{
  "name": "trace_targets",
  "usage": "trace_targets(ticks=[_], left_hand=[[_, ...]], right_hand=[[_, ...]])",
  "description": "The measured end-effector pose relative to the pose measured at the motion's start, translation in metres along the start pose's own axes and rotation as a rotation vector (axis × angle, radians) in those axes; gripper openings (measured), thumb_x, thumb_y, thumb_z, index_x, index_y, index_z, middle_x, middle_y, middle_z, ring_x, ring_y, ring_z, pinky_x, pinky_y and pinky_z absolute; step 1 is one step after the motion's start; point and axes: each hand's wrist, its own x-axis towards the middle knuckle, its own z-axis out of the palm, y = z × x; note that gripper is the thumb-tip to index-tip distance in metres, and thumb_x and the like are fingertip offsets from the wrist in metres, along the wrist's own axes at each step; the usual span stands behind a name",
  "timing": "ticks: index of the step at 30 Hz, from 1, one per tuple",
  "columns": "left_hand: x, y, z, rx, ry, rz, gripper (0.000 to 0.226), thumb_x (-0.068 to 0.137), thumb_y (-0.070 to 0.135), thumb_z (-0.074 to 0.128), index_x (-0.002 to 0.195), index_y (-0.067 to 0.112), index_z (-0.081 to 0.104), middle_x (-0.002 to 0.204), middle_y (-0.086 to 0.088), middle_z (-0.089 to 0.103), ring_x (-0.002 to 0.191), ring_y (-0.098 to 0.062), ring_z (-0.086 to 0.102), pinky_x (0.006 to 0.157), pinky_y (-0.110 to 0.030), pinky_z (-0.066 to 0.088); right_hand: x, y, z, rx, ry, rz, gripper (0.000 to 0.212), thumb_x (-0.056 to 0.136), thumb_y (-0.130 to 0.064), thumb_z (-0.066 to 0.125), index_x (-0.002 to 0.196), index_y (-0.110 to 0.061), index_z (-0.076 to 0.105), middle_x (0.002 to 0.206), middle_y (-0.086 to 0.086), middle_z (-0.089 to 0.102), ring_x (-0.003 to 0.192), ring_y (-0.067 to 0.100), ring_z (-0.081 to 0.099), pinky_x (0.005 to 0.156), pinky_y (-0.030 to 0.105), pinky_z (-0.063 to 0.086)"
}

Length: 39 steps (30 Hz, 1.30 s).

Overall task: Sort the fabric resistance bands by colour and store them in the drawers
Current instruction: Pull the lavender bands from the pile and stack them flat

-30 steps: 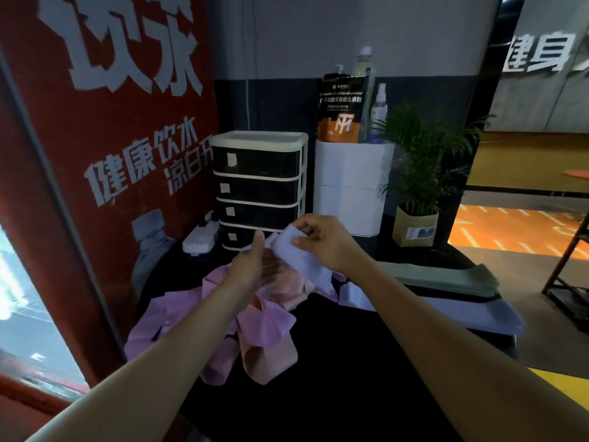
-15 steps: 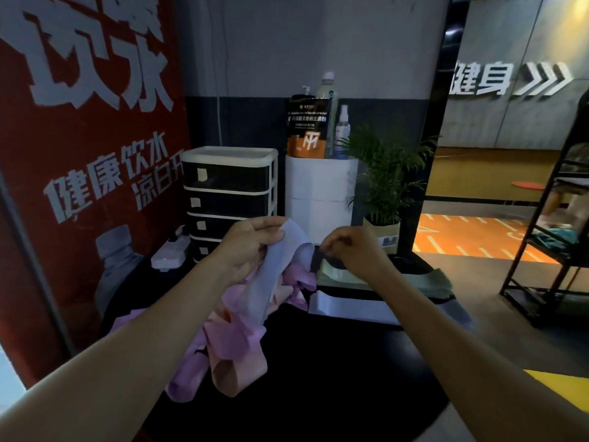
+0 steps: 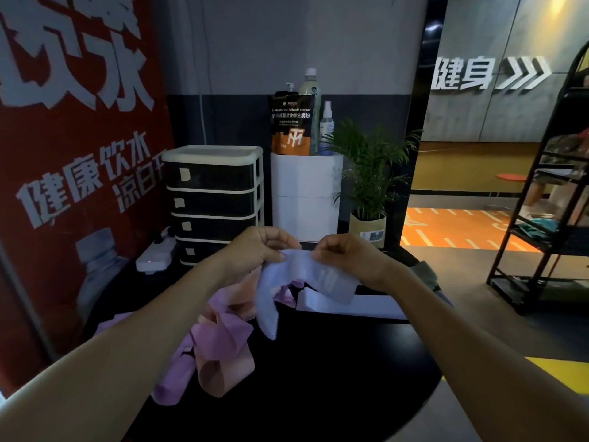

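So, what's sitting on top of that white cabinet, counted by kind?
Bottles: 3 (tall white-capped plastic bottle, small clear spray bottle, pump bottle mostly hidden behind the pouch)
Black-and-orange powder pouch: 1
Total: 4

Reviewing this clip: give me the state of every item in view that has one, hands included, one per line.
left hand: grip pinching the lavender band's top edge.
right hand: grip pinching the same edge.
lavender band: held up above the table, one end hanging.
pink bands: loose tangled heap on the black table.
folded lavender bands: lying flat on the table.
drawer unit: all four drawers closed.
power strip: red light on.
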Motion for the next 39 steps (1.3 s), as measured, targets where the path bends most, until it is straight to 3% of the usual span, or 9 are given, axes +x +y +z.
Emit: trace_targets(ticks=[5, 8, 15, 19, 21, 25, 29, 33, 39], left_hand=[[-0.001, -0.017, 0.005, 0.302, -0.229, -0.023, 0.025, 0.089, 0.001, 0.058, 0.106, 0.02, 0.061, 0.1, 0.01, 0.067, 0.089, 0.002, 0.061, 0.083, -0.016, 0.047], [-0.002, -0.032, 0.004, 0.544, -0.294, -0.047, 0.018, 0.088, 0.014, 0.063, 0.094, 0.031, 0.062, 0.086, 0.019, 0.063, 0.08, 0.005, 0.056, 0.075, -0.012, 0.042], [0.004, -0.055, -0.007, 0.943, -0.147, -0.094, 0.016, 0.086, 0.036, 0.061, 0.09, 0.02, 0.062, 0.097, -0.008, 0.057, 0.092, -0.019, 0.048, 0.079, -0.03, 0.037], [0.007, -0.057, -0.015, 0.919, -0.092, -0.12, 0.028, 0.083, 0.04, 0.058, 0.094, 0.015, 0.066, 0.102, -0.009, 0.059, 0.109, -0.027, 0.048, 0.096, -0.04, 0.037], [0.009, -0.059, -0.013, 0.889, -0.059, -0.108, 0.008, 0.088, 0.029, 0.061, 0.083, 0.023, 0.064, 0.093, -0.005, 0.059, 0.103, -0.025, 0.049, 0.09, -0.037, 0.039], [0.018, -0.064, 0.0, 0.914, 0.041, -0.037, 0.025, 0.091, 0.02, 0.056, 0.072, 0.033, 0.047, 0.086, -0.003, 0.057, 0.09, -0.024, 0.05, 0.075, -0.031, 0.031], [0.026, -0.068, 0.001, 0.784, 0.099, -0.035, 0.008, 0.09, 0.013, 0.057, 0.082, 0.011, 0.057, 0.082, -0.011, 0.058, 0.08, -0.022, 0.052, 0.068, -0.027, 0.038], [0.03, -0.073, 0.011, 0.783, 0.128, -0.06, 0.005, 0.089, 0.012, 0.06, 0.086, 0.014, 0.056, 0.086, -0.001, 0.053, 0.079, -0.016, 0.05, 0.063, -0.015, 0.035], [0.04, -0.081, 0.025, 0.378, 0.303, -0.173, 0.024, 0.086, 0.008, 0.064, 0.069, 0.012, 0.048, 0.068, -0.003, 0.043, 0.064, -0.015, 0.041, 0.06, -0.026, 0.04]], right_hand=[[-0.003, 0.011, -0.015, -0.306, 0.064, 0.04, 0.014, 0.089, -0.02, 0.062, 0.078, -0.012, 0.063, 0.073, 0.0, 0.06, 0.065, 0.006, 0.05, 0.057, 0.008, 0.036], [-0.013, 0.025, -0.026, -0.385, 0.146, 0.062, 0.014, 0.089, -0.021, 0.062, 0.082, -0.01, 0.061, 0.082, 0.006, 0.062, 0.073, 0.014, 0.053, 0.061, 0.017, 0.039], [-0.041, 0.054, -0.043, -0.355, 0.073, 0.122, 0.015, 0.074, -0.017, 0.077, 0.068, -0.021, 0.064, 0.07, -0.004, 0.06, 0.065, 0.007, 0.052, 0.065, 0.018, 0.041], [-0.056, 0.071, -0.058, -0.468, -0.012, 0.209, 0.013, 0.073, -0.019, 0.078, 0.079, -0.019, 0.067, 0.068, -0.007, 0.056, 0.056, 0.001, 0.046, 0.055, 0.009, 0.036], [-0.062, 0.078, -0.064, -0.522, -0.025, 0.235, 0.017, 0.074, -0.019, 0.078, 0.088, -0.014, 0.069, 0.073, -0.008, 0.057, 0.06, 0.001, 0.049, 0.056, 0.007, 0.038], [-0.069, 0.084, -0.073, -0.561, -0.097, 0.287, 0.018, 0.077, -0.018, 0.076, 0.093, -0.013, 0.068, 0.078, -0.012, 0.056, 0.065, 0.0, 0.049, 0.058, 0.008, 0.038], [-0.082, 0.099, -0.086, -0.578, -0.111, 0.341, 0.01, 0.082, -0.011, 0.07, 0.082, -0.016, 0.061, 0.074, -0.012, 0.054, 0.062, 0.0, 0.049, 0.057, 0.008, 0.037], [-0.091, 0.118, -0.09, -0.603, 0.056, 0.346, 0.009, 0.088, -0.01, 0.058, 0.082, -0.013, 0.052, 0.075, 0.0, 0.049, 0.068, 0.013, 0.043, 0.059, 0.022, 0.031], [-0.104, 0.138, -0.1, 0.016, 0.556, 0.419, 0.01, 0.085, 0.01, 0.054, 0.087, 0.0, 0.056, 0.072, 0.013, 0.05, 0.065, 0.021, 0.046, 0.058, 0.031, 0.042]])
